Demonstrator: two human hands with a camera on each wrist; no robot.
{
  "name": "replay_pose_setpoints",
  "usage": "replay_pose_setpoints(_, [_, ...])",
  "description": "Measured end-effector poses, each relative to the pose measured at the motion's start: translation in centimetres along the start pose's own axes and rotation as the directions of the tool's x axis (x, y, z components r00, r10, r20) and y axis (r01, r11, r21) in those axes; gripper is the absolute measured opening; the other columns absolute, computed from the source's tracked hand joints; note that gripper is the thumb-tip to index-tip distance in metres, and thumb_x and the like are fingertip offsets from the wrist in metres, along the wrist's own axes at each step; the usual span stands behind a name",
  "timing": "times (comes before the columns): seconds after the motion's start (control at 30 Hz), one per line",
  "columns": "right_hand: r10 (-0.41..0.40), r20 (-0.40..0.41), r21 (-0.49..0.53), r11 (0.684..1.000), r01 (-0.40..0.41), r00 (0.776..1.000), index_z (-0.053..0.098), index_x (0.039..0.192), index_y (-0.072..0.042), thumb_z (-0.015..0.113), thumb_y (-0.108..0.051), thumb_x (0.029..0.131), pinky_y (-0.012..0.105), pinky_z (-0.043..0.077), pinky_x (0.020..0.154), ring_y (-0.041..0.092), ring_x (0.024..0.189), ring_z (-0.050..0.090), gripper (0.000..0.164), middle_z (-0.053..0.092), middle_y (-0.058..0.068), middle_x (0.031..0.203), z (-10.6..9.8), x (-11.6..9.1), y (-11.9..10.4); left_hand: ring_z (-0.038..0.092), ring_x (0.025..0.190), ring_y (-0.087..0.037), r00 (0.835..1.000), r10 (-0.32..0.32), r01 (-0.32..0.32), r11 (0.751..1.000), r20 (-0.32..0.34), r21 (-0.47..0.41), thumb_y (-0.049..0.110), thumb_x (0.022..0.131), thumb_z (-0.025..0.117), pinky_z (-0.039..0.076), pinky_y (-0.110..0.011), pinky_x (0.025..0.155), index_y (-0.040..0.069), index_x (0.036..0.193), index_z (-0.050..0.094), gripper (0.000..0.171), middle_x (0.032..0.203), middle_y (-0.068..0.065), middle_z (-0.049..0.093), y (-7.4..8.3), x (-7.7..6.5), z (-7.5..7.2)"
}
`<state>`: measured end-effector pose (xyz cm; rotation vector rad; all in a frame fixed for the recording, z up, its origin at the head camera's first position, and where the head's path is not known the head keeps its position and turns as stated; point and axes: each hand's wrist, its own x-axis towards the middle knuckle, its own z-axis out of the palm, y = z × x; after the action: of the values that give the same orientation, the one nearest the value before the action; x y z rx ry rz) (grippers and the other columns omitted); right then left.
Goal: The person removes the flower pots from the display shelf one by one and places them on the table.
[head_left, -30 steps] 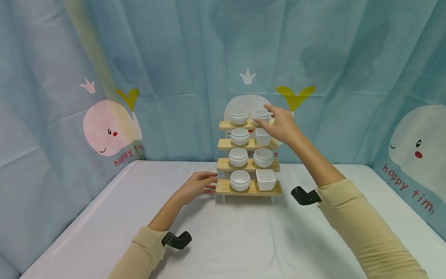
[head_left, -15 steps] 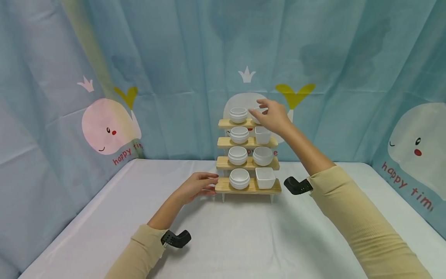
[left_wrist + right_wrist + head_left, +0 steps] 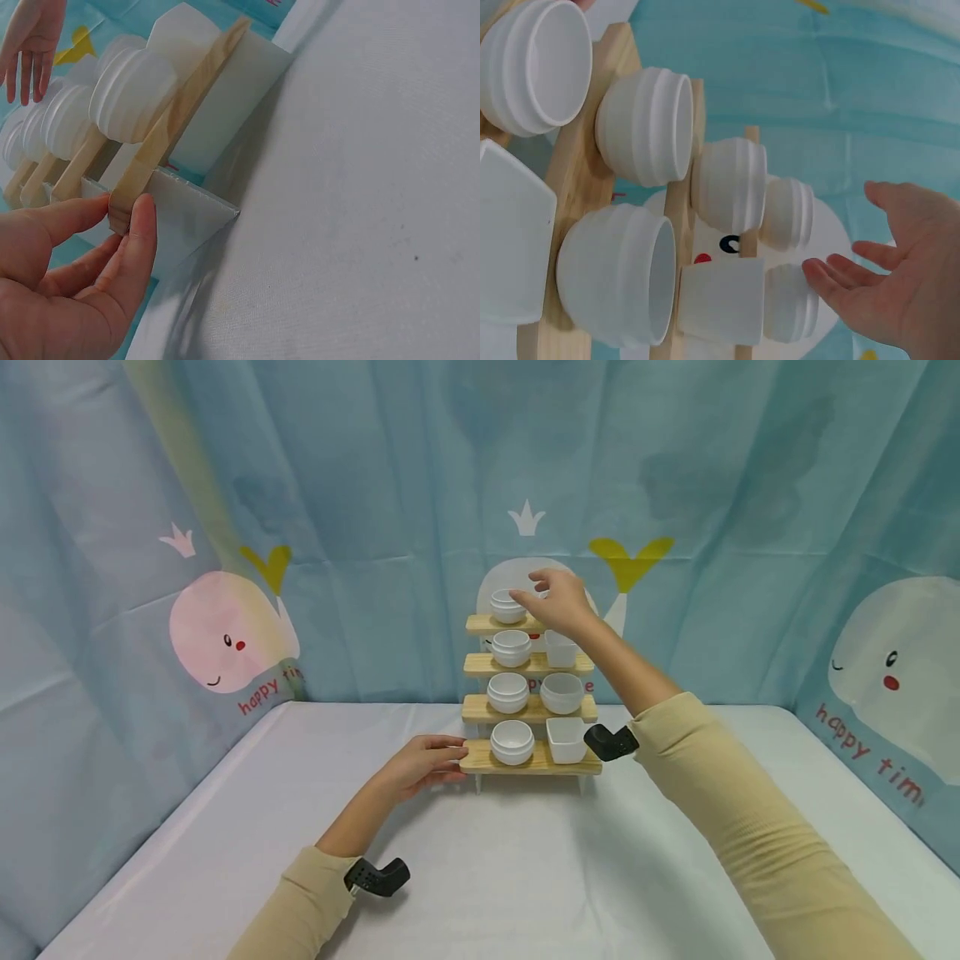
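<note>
A four-tier stand (image 3: 540,762) with pale wooden shelves and white supports bears small white bowls, two to a shelf. My left hand (image 3: 418,765) pinches the left end of its lowest shelf (image 3: 135,184) between thumb and fingers. Up at the top shelf, my right hand (image 3: 558,600) hovers by the top-left round bowl (image 3: 504,610), its fingers loosely bent around nothing. It hides most of the top-right round bowl (image 3: 786,304) from the head view; the right wrist view shows its fingertips close to that bowl's rim. Contact there I cannot tell. Square bowls (image 3: 566,742) stand at right on the lowest and third shelves.
The stand is on a white-covered table (image 3: 487,877). Behind it hangs a blue curtain (image 3: 375,510) printed with whales. A black wrist camera (image 3: 611,742) on the right sleeve overlaps the lowest square bowl's edge in the head view.
My right hand has moved left along the top shelf, from the right bowl toward the left one. My left hand stays at the lowest shelf's end. The bowls keep their places.
</note>
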<state>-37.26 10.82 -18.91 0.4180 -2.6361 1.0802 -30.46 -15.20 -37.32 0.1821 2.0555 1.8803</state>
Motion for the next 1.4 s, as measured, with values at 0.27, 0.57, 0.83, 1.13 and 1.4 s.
replay_pose_setpoints(0.27, [0.043,-0.001,-0.008,0.999,-0.043,0.999,0.048,0.155,0.001,0.062,-0.037,0.107,0.049,0.051,0.115,0.039,0.140,0.052,0.062,0.054,0.025,0.151,1.1,0.8,-0.7,0.070,0.086,-0.010,1.000,-0.004,0.005,1.000,0.012,-0.025,0.009,0.107,0.062,0.064,-0.021,0.082,-0.013,0.152,0.045,0.053,0.112,-0.009,0.064,-0.2,0.0,-0.2])
replay_pose_setpoints(0.57, [0.096,-0.005,-0.061,0.994,-0.096,0.995,0.043,0.155,0.006,0.060,-0.036,0.108,0.045,0.045,0.122,0.038,0.146,0.046,0.066,0.048,0.025,0.157,2.4,1.5,-1.6,0.070,0.081,-0.009,1.000,-0.012,0.012,0.999,0.014,-0.043,0.008,0.106,0.063,0.064,-0.019,0.079,-0.013,0.151,0.045,0.053,0.106,-0.007,0.063,0.0,0.1,0.0])
replay_pose_setpoints(0.83, [0.149,0.012,-0.091,0.985,-0.148,0.989,0.044,0.148,0.012,0.060,-0.034,0.107,0.046,0.048,0.118,0.040,0.141,0.050,0.064,0.051,0.028,0.149,3.5,2.0,-2.3,0.070,0.080,-0.009,1.000,-0.014,0.015,0.998,0.019,-0.055,0.007,0.106,0.062,0.064,-0.018,0.078,-0.013,0.151,0.045,0.052,0.105,-0.007,0.063,-0.1,0.1,0.1])
replay_pose_setpoints(1.13, [0.163,-0.011,-0.078,0.984,-0.163,0.987,0.046,0.143,0.014,0.061,-0.032,0.108,0.046,0.050,0.115,0.039,0.134,0.053,0.060,0.055,0.029,0.140,4.5,2.6,-2.6,0.070,0.079,-0.009,1.000,-0.013,0.014,0.998,0.014,-0.057,0.007,0.106,0.062,0.064,-0.018,0.077,-0.013,0.151,0.044,0.052,0.103,-0.007,0.063,-0.1,0.1,0.1])
replay_pose_setpoints(1.4, [0.199,-0.053,-0.094,0.975,-0.203,0.979,0.045,0.143,0.014,0.061,-0.029,0.107,0.044,0.049,0.115,0.039,0.135,0.053,0.059,0.054,0.030,0.141,5.6,3.2,-2.7,0.071,0.079,-0.009,1.000,-0.014,0.015,0.998,0.003,-0.062,0.006,0.107,0.062,0.064,-0.019,0.077,-0.014,0.151,0.045,0.051,0.103,-0.007,0.063,-0.2,0.1,0.2])
